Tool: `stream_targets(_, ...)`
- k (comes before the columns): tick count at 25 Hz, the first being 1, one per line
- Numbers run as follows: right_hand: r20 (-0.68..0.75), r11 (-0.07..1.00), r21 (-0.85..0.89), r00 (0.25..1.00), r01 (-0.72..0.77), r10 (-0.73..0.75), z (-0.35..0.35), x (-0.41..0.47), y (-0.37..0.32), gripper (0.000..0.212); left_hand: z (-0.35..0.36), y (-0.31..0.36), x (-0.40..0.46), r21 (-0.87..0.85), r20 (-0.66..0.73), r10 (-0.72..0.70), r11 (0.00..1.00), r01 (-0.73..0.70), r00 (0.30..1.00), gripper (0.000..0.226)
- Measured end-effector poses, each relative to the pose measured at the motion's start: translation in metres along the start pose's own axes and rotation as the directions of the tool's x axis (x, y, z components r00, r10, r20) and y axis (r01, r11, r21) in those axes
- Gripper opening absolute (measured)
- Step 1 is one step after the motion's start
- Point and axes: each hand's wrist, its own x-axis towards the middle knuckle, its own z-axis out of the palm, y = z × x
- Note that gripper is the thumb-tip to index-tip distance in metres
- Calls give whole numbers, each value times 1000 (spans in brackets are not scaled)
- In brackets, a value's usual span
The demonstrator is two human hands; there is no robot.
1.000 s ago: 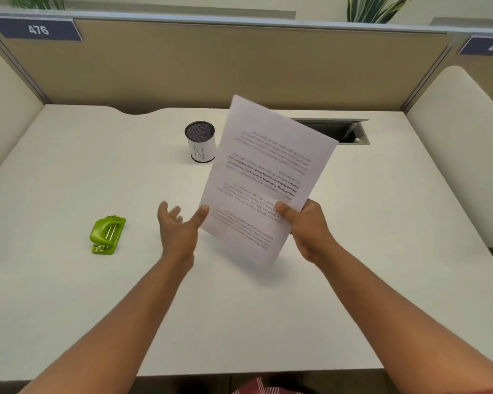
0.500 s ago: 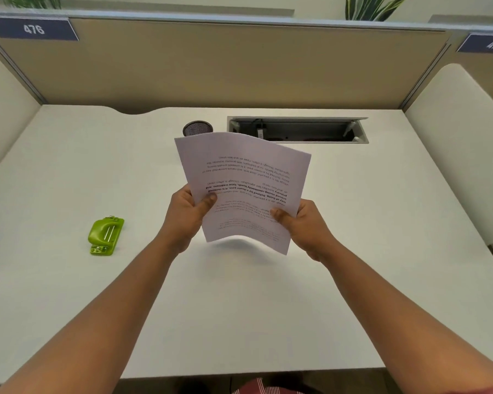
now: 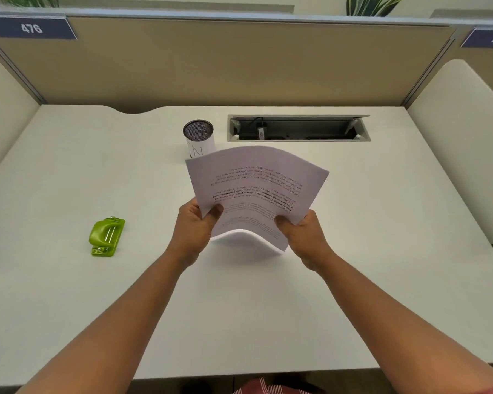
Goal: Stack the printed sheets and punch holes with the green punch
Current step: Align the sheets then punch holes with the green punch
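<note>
both hands hold a thin stack of white printed sheets (image 3: 256, 194) above the middle of the flat white desk (image 3: 69, 172). the left hand (image 3: 195, 227) pinches the stack's left edge, thumb on top of the page and fingers curled behind it. the right hand (image 3: 303, 233) pinches the near right corner the same way, thumb pressed on the printed face. so each grip is closed on the paper, not spread. the sheets bow upward between the two hands and their near edge curls, lifted off the desk, with a soft shadow beneath. the text on the top page reads upside down from this view.

the bright green plastic hole punch (image 3: 106, 237) lies on the desk well to the left of the left hand, apart from everything else. a small cylindrical mesh pen cup with a white paper band (image 3: 199, 136) stands upright just beyond the far left corner of the sheets. to its right an open rectangular cable tray (image 3: 298, 128) is sunk into the desk. a tan partition wall (image 3: 239, 61) rises behind, bearing a blue number plate reading 476 (image 3: 30, 28) at its left.
</note>
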Motion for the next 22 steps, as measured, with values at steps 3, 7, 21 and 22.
stream_targets(3,20,1000,7,1000,-24,24,3,-1,4,40,2,-4,-1,-1,5,-30,1000,30,1000,27)
stream_targets(7,14,1000,16,1000,-19,18,4,-3,10,40,1,-8,-2,15,0,-18,1000,18,1000,26)
stream_targets(21,40,997,-42,996,-72,73,6,4,19,27,-1,-19,0,39,-23,-73,997,74,997,19)
stream_targets(22,39,997,-41,997,-70,72,4,5,15,27,-3,-18,1,35,-21,-72,997,73,997,17)
